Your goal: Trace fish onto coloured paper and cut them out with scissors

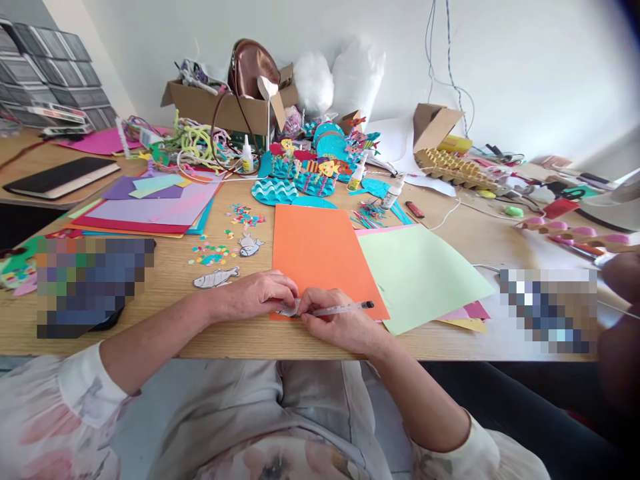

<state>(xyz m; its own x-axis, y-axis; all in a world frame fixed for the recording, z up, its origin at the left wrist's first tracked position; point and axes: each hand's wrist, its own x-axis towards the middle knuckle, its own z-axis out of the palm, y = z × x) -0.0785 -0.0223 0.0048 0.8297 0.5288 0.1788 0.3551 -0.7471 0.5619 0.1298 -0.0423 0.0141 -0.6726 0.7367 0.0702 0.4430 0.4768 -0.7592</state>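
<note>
While left hand (pixel 264 292) seemingly pins cutout (pixel 289 311); right hand (pixel 337 323) holds pen (pixel 344 309)

One held writing tool (pixel 340 309), three glue bottles (pixel 393 195)

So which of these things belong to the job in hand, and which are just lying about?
Belonging, it seems:
writing tool, in the right hand
pale paper piece, touched by the left hand
orange sheet, beneath
fish cutouts, probably

Seemingly lying about:
black notebook
brown bag
egg carton
</note>
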